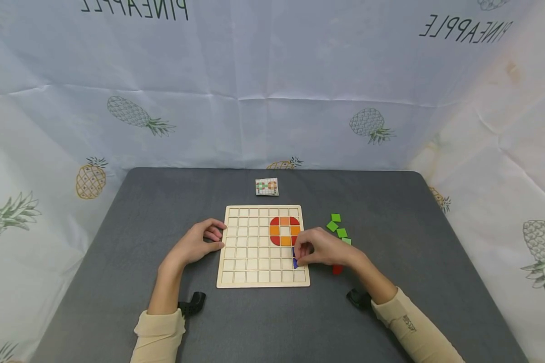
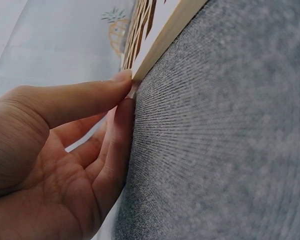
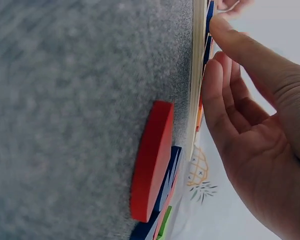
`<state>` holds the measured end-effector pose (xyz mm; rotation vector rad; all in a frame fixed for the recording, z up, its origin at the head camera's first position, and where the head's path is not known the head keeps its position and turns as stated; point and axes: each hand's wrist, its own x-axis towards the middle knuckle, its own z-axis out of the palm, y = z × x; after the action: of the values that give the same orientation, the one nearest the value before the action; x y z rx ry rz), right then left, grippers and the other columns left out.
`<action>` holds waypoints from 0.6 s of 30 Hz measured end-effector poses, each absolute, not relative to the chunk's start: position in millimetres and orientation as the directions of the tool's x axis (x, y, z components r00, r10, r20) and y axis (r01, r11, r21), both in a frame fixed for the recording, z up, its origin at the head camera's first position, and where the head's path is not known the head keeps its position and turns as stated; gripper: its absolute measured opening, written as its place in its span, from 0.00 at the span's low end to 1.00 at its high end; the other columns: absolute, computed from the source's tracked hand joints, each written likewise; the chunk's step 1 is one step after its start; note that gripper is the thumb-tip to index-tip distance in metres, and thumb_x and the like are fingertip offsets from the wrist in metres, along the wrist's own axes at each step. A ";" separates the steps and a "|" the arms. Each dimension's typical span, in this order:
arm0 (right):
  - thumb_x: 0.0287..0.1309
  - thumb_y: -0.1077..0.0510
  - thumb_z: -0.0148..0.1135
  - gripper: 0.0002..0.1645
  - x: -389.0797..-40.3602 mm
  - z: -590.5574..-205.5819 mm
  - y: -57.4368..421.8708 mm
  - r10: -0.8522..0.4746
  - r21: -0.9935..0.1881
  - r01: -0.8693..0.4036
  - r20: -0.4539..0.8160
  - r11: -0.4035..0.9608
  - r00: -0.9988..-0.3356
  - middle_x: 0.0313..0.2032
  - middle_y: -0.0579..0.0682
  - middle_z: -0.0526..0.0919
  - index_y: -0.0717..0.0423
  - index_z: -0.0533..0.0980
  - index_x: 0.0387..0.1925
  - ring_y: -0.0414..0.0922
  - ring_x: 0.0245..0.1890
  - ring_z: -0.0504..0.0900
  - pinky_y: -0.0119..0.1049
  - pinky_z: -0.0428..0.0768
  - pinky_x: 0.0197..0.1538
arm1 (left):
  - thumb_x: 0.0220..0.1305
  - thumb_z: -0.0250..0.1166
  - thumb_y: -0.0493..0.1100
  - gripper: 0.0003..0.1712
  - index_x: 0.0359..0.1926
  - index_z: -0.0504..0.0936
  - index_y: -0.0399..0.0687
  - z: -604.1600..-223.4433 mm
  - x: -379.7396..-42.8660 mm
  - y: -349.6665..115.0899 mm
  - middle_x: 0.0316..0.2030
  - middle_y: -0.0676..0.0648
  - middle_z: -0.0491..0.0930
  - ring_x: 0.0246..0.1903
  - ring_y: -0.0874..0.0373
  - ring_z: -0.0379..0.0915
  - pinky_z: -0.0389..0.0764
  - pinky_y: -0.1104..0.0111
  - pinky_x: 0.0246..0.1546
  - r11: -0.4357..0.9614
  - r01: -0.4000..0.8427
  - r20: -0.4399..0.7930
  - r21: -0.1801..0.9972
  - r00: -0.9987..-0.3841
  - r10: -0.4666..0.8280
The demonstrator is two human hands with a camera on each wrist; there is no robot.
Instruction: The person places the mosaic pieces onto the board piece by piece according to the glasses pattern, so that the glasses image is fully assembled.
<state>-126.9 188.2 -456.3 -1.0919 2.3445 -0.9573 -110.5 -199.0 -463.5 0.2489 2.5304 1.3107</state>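
Note:
In the head view a pale wooden grid board (image 1: 245, 252) lies on the table. A ring of red and orange tiles (image 1: 274, 230) sits at its upper right. My left hand (image 1: 194, 243) rests at the board's left edge, thumb tip and fingertips touching it; in the left wrist view the thumb (image 2: 90, 97) meets the board edge (image 2: 162, 45). Over the board's right edge, my right hand (image 1: 322, 248) pinches a blue tile (image 1: 295, 263) lying on the grid. More blue (image 3: 208, 47) shows beside its fingertips in the right wrist view.
Several green tiles (image 1: 336, 217) lie right of the board. A red piece (image 1: 337, 269) is partly hidden under my right wrist; blue tiles (image 3: 174, 165) lie behind it. A small pattern card (image 1: 266, 186) is behind the board on the grey table (image 1: 172, 196).

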 end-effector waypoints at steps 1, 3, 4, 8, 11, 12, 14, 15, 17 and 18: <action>0.59 0.59 0.83 0.10 -127.2 -456.2 188.2 -0.774 -0.715 -0.516 -0.057 0.473 -0.631 0.34 0.41 0.86 0.46 0.85 0.34 0.29 0.32 0.81 0.28 0.85 0.40 | 0.69 0.73 0.33 0.23 0.63 0.80 0.36 -464.1 -110.8 -199.2 0.45 0.41 0.81 0.43 0.56 0.78 0.79 0.67 0.48 0.575 0.024 -0.168 0.818 -0.945 0.279; 0.60 0.58 0.82 0.09 -128.0 -455.6 189.4 -0.766 -0.715 -0.506 -0.066 0.483 -0.640 0.33 0.40 0.86 0.46 0.85 0.35 0.29 0.32 0.80 0.28 0.85 0.40 | 0.69 0.73 0.33 0.23 0.63 0.80 0.37 -464.3 -110.9 -199.1 0.46 0.41 0.81 0.43 0.56 0.78 0.79 0.67 0.48 0.578 0.019 -0.173 0.816 -0.946 0.275; 0.60 0.58 0.82 0.09 -128.5 -454.5 190.4 -0.763 -0.720 -0.497 -0.069 0.484 -0.643 0.34 0.40 0.86 0.46 0.85 0.35 0.30 0.32 0.81 0.29 0.85 0.41 | 0.69 0.73 0.33 0.23 0.63 0.80 0.37 -464.0 -111.0 -198.9 0.46 0.41 0.81 0.43 0.56 0.78 0.79 0.68 0.49 0.578 0.012 -0.177 0.816 -0.947 0.270; 0.62 0.59 0.80 0.07 -132.1 -450.3 198.9 -0.742 -0.739 -0.467 -0.066 0.485 -0.667 0.36 0.43 0.87 0.50 0.87 0.39 0.32 0.34 0.83 0.30 0.86 0.43 | 0.69 0.74 0.33 0.23 0.63 0.80 0.36 -463.4 -110.5 -198.6 0.46 0.40 0.81 0.43 0.57 0.78 0.79 0.68 0.48 0.576 0.028 -0.165 0.817 -0.946 0.279; 0.64 0.59 0.79 0.08 -136.5 -448.8 209.8 -0.718 -0.740 -0.451 -0.061 0.498 -0.693 0.39 0.47 0.88 0.54 0.87 0.43 0.33 0.35 0.83 0.31 0.86 0.44 | 0.69 0.74 0.33 0.24 0.63 0.80 0.35 -463.4 -110.0 -198.0 0.46 0.39 0.81 0.43 0.56 0.78 0.79 0.66 0.48 0.569 0.033 -0.158 0.822 -0.946 0.284; 0.64 0.60 0.78 0.09 -138.0 -448.3 213.6 -0.708 -0.739 -0.443 -0.065 0.508 -0.704 0.40 0.48 0.88 0.55 0.86 0.44 0.33 0.36 0.83 0.31 0.86 0.45 | 0.69 0.74 0.33 0.24 0.63 0.80 0.35 -463.3 -110.1 -197.8 0.46 0.39 0.81 0.43 0.56 0.78 0.79 0.65 0.49 0.567 0.028 -0.161 0.824 -0.946 0.281; 0.65 0.59 0.78 0.11 -141.1 -447.9 221.4 -0.690 -0.732 -0.431 -0.074 0.527 -0.720 0.41 0.50 0.89 0.56 0.86 0.46 0.33 0.37 0.83 0.32 0.85 0.45 | 0.69 0.74 0.33 0.24 0.63 0.80 0.35 -462.9 -110.1 -197.5 0.46 0.39 0.81 0.43 0.56 0.78 0.79 0.64 0.49 0.566 0.031 -0.159 0.824 -0.946 0.283; 0.64 0.59 0.78 0.12 -142.6 -448.2 225.2 -0.681 -0.726 -0.427 -0.076 0.538 -0.728 0.42 0.51 0.89 0.55 0.86 0.47 0.33 0.37 0.82 0.32 0.85 0.45 | 0.69 0.74 0.33 0.24 0.63 0.80 0.35 -463.0 -110.3 -197.4 0.46 0.40 0.82 0.43 0.56 0.78 0.79 0.64 0.49 0.566 0.029 -0.160 0.824 -0.946 0.281; 0.63 0.59 0.79 0.13 -145.2 -448.1 232.2 -0.661 -0.719 -0.409 -0.093 0.562 -0.745 0.43 0.50 0.89 0.54 0.86 0.47 0.34 0.39 0.82 0.32 0.85 0.46 | 0.69 0.74 0.33 0.24 0.64 0.80 0.36 -463.0 -111.0 -197.7 0.46 0.40 0.81 0.43 0.56 0.78 0.79 0.65 0.49 0.569 0.026 -0.163 0.822 -0.946 0.279; 0.63 0.59 0.80 0.14 -146.0 -447.5 235.1 -0.650 -0.721 -0.392 -0.106 0.571 -0.753 0.44 0.50 0.89 0.54 0.86 0.48 0.35 0.39 0.83 0.32 0.85 0.46 | 0.70 0.73 0.33 0.24 0.64 0.80 0.36 -463.1 -111.5 -198.0 0.46 0.41 0.81 0.43 0.56 0.78 0.79 0.66 0.49 0.571 0.026 -0.164 0.821 -0.946 0.280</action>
<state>-146.0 235.1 -447.5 -0.8472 2.4466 -0.9937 -111.5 -198.0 -463.1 0.2524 2.5296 1.3148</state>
